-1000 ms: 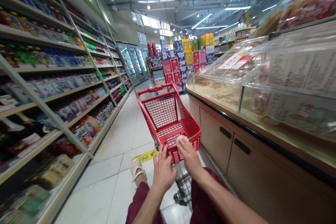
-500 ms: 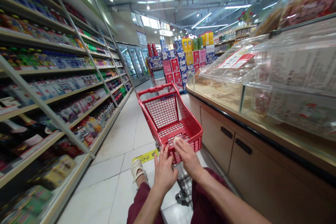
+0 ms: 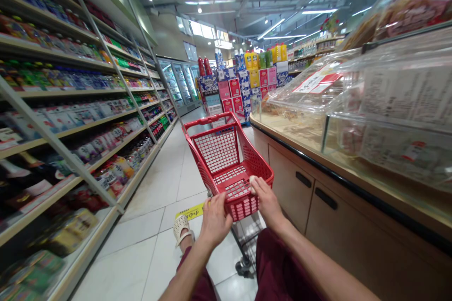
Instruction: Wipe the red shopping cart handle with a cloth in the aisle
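A red plastic shopping cart [image 3: 243, 169] stands right in front of me, its basket bare inside and its handle bar at the far end. My left hand [image 3: 216, 220] has its fingers curled over the left corner of the basket's near rim. On the right part of that same rim, my right hand [image 3: 269, 203] grips with its fingers bent inward over the edge. A pale patch shows at the right fingertips, too small to make out. Beneath the basket, a dark caster wheel [image 3: 243, 267] rests on the tiles between my legs.
Drink shelves [image 3: 106, 94] line the left side. Along the right runs a wooden counter [image 3: 300, 150] with packaged food behind glass. Stacked cartons and bottles [image 3: 236, 89] stand ahead, near glass-door coolers [image 3: 180, 80]. A yellow floor sticker [image 3: 190, 211] lies beside my shoe [image 3: 182, 229].
My hands have spread apart, the right moving rightward and the left slightly left and down. Their fingers have closed onto the cart's near rim. The cart has barely shifted.
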{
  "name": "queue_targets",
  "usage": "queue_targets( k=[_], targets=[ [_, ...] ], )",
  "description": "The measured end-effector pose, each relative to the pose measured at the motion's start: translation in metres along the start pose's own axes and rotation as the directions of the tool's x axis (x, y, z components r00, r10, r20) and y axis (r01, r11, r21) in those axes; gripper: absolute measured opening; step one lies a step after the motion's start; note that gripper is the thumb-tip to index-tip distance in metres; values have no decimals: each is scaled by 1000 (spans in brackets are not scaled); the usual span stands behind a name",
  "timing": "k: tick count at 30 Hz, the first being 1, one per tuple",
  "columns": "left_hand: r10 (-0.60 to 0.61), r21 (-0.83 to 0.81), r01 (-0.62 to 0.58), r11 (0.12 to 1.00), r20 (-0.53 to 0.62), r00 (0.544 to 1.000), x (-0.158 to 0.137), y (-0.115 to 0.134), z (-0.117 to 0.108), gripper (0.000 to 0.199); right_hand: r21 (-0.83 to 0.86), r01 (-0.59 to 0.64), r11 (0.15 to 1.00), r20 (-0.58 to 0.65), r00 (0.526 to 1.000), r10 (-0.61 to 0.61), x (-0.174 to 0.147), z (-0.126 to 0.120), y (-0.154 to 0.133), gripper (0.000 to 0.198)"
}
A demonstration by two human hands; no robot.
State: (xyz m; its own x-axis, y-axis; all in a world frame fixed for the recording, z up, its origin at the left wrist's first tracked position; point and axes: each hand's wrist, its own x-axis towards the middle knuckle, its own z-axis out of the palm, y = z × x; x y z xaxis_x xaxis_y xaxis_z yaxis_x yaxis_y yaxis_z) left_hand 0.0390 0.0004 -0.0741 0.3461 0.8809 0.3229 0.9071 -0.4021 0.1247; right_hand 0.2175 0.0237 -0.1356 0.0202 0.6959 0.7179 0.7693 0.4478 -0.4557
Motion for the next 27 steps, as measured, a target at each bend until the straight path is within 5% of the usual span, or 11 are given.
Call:
queue_targets(
  k=[7, 15, 20, 27],
  targets=[
    [160, 139, -174, 975, 106, 981, 42, -29, -23, 18, 5, 8, 1000, 26, 1000, -8, 4, 3, 22, 53],
    [207, 187, -248, 950, 214, 955, 41, -23, -36, 11, 60, 147, 987, -30, 989, -145, -6, -3, 29, 50],
    [196, 227, -239, 944, 198, 961, 46, -1, -33, 12, 63, 102, 993, 17, 994, -104, 10, -13, 52, 41],
    [187, 225, -198, 954, 70, 980, 50, 59, -4, 22, 39, -103, 994, -26, 994, 104, 17, -24, 62, 42]
  ],
)
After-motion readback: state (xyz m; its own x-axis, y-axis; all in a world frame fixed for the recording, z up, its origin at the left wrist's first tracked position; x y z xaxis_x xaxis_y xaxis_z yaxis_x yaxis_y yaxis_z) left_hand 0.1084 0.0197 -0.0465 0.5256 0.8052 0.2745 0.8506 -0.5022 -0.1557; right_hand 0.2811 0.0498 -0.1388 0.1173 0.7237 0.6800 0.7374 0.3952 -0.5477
